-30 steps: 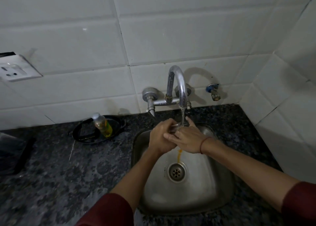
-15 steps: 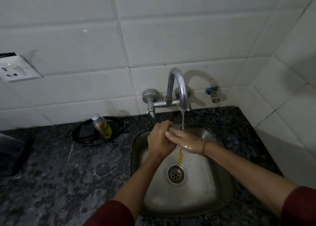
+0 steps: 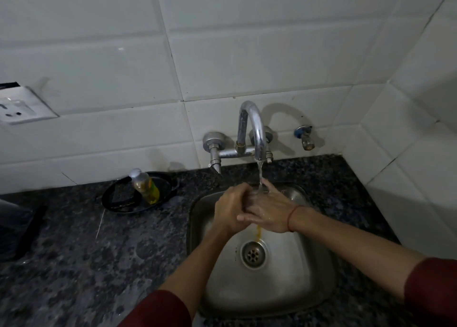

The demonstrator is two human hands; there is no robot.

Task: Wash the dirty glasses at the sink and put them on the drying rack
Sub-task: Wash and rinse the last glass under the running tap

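Both hands met under the tap stream, over the back half of the sink (image 3: 319, 272). Left hand (image 3: 231, 209) was curled, fingers wrapped over the fingers of the right hand (image 3: 270, 213), which lay flatter, palm down, wet. Hands were pressed together; whether a glass sat between them I couldn't tell. Something faintly clear showed at the fingertips right where the water landed, but too small and dim to call. No glass was plainly visible anywhere else in view, and no drying rack either.

So the key relation: if a glass was there, it sat directly btwn the two hands, under the spout, its axis not readable. Both hands were equally near; the left seemed to be the one doing the gripping.

Tap (image 3: 252, 129) stood close above the hands, spout end just over the knuckles, so little room upward. Lifting anything straight up would prob. knock the spout; drawing toward the body over the drain (image 3: 254, 253) looked clear. An orange-brown streak ran from under the hands to the drain.

Left of the sink, on the dark stone table (image 3: 74, 252), a black dish (image 3: 116, 200) held a small soap bottle (image 3: 146, 187), well apart from the hands. Right side: narrow strip of table, then tiled wall close in. Open room lay mostly left and near.
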